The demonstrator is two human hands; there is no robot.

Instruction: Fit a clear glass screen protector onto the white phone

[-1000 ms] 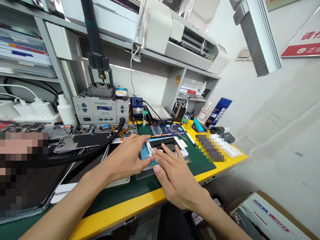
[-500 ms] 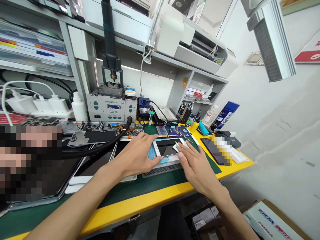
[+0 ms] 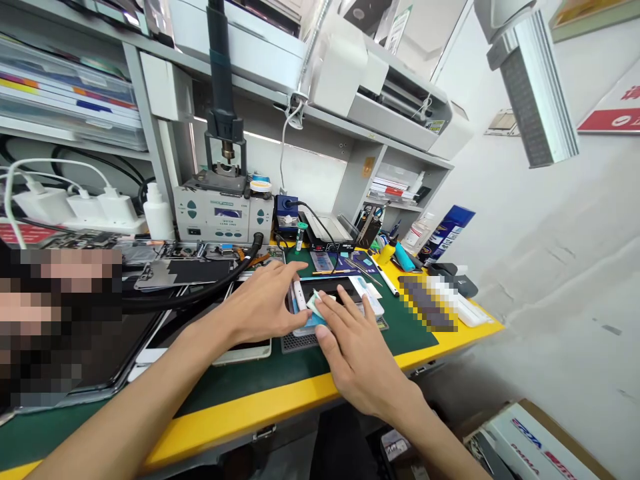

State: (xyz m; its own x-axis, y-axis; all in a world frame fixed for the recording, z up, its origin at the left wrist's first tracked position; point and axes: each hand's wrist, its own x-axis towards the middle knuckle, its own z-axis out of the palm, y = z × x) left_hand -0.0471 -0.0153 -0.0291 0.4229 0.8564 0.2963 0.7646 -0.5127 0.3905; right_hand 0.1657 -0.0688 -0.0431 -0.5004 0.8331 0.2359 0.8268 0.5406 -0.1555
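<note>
The left hand (image 3: 260, 301) is clamping the white smartphone (image 3: 299, 295) between thumb and fingers at its left end; the phone is lying over a perforated plate (image 3: 299, 342) on the green mat (image 3: 413, 333). The right hand (image 3: 356, 350) — fingers spreading, thumb apart — is pressing a pale wipe (image 3: 313, 304) onto the phone. A white marker (image 3: 389, 283) is lying beyond.

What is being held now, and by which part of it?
The left hand holds a flat white phone with a black screen by its left end. The right hand presses a small, pale green cloth onto it.
</note>
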